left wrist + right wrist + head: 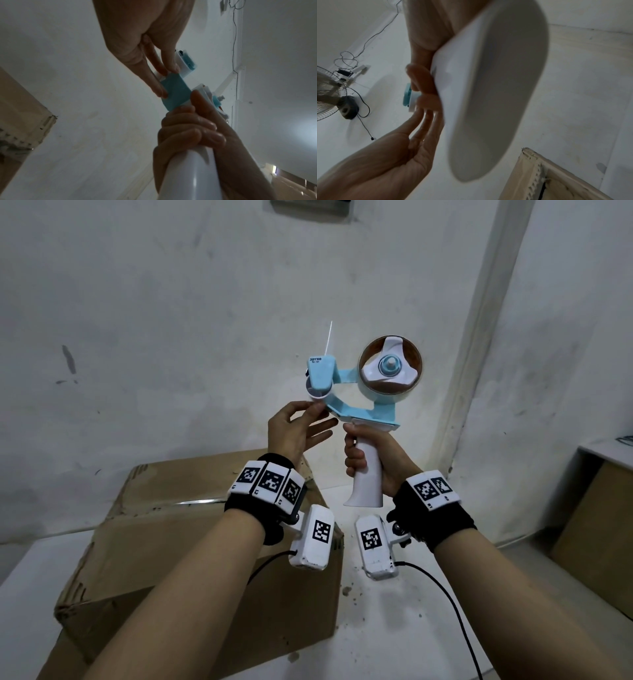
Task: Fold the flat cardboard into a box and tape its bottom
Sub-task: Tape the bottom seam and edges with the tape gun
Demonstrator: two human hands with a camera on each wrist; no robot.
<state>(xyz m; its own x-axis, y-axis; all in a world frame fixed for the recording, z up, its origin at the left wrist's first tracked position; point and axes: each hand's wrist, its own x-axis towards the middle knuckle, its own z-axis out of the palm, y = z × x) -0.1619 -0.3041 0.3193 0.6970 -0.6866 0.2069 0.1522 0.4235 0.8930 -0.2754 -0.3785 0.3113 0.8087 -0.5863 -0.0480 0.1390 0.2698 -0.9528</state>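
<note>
Right hand [368,460] is clenching the white-handled, pale-blue plastic tape dispenser [363,392]; left hand [298,428] is fingering its roller, fingers extended. The folded brown cardboard box [191,546] is sitting below. Risk: the tape end slipping back.

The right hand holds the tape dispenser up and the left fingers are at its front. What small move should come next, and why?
Probably the left hand should pinch the tape's loose end at the tape dispenser roller and pull some out. Its fingertips already touch there, the right hand grips the handle, and the cardboard box waits below.
</note>
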